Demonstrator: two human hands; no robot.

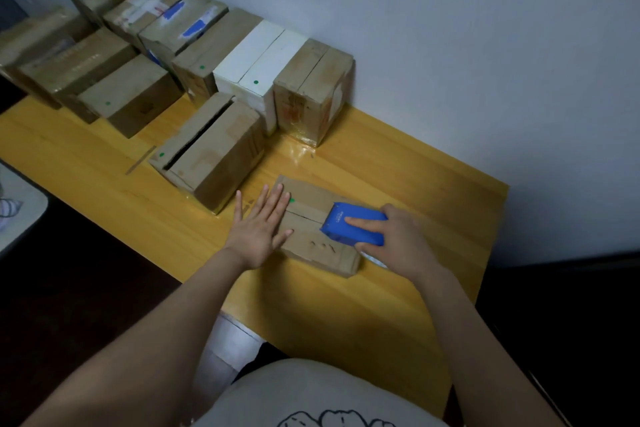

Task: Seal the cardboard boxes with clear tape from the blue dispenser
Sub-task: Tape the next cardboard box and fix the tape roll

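A flat cardboard box (pixel 311 246) lies on the yellow wooden table (pixel 346 315) in front of me. My left hand (pixel 259 229) presses flat on the box's left end, fingers spread and straight. My right hand (pixel 394 236) grips the blue tape dispenser (pixel 356 224), which sits on the box's top over the centre seam, index finger laid along its top. A strip of clear tape (pixel 304 210) runs from the dispenser's front toward my left hand.
An unsealed brown box (pixel 211 152) with an open top slit stands behind the work box. Several more cardboard boxes (pixel 114 80), a white box (pixel 259 66) and a brown box (pixel 315 90) line the wall. The table edge (pixel 491 253) drops off at the right.
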